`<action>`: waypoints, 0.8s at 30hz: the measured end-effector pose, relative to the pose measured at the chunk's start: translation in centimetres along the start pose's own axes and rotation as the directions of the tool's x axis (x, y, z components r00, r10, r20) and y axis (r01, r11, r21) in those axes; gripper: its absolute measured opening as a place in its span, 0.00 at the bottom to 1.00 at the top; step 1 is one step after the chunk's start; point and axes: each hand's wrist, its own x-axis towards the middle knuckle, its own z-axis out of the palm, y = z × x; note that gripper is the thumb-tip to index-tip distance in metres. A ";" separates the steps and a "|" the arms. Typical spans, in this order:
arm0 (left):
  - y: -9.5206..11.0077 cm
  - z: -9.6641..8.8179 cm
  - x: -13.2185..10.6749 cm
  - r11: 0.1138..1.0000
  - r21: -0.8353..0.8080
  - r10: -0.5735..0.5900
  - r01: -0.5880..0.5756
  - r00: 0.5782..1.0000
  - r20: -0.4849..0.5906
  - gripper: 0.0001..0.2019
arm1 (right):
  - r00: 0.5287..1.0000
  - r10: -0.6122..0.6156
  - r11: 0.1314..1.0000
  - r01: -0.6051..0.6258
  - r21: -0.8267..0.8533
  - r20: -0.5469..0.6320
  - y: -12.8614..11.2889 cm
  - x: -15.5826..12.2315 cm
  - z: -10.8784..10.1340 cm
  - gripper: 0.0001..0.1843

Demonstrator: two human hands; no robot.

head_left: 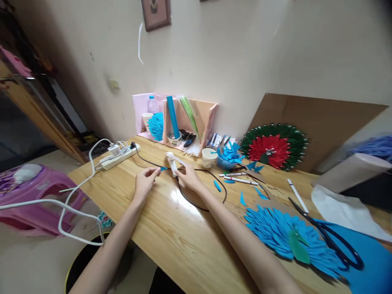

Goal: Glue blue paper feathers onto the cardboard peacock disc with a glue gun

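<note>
Between the fingertips of my left hand (145,183) is a small blue petal-shaped piece (164,168), held in a pinch just left of the glue gun. My right hand (189,178) is closed around a white glue gun (172,164) with a black cord (183,196). Its nozzle end is too small to make out. To the right lies a large blue petalled shape (272,230) with a green piece (298,247) on it. Loose blue pieces (217,186) lie near my right forearm, and a blue bowl (225,164) holds more of them.
A white power strip (121,157) with cables sits at the table's left edge. Black-handled scissors (329,237) lie on blue sheet material (367,261). Behind are a paper cup (209,158), pens (241,180), a cardboard organizer (211,118) and a red-green petalled piece (269,149).
</note>
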 end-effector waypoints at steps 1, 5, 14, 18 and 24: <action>-0.5 -0.6 0.7 1.000 -0.008 -0.003 0.003 0.999 -0.052 0.17 | 1.000 -0.006 1.000 0.007 -0.023 0.012 -0.3 0.7 1.0 0.21; -2.3 -1.7 2.6 0.999 -0.038 -0.017 0.011 0.985 -0.173 0.18 | 1.000 -0.021 0.992 0.020 -0.121 -0.005 -1.1 1.8 2.9 0.13; -4.3 -2.4 2.0 0.993 -0.103 -0.076 0.053 0.968 -0.241 0.17 | 0.993 -0.111 0.973 0.100 0.209 0.044 -1.1 -1.0 2.3 0.17; -4.6 -2.4 2.0 0.992 -0.113 -0.090 0.064 0.965 -0.248 0.14 | 0.973 -0.198 0.957 0.166 0.237 0.119 -1.6 -1.9 2.7 0.14; -4.8 -2.5 2.1 0.989 -0.131 -0.094 0.062 0.963 -0.252 0.14 | 0.958 -0.237 0.959 0.204 0.196 0.159 -1.8 -2.2 2.6 0.13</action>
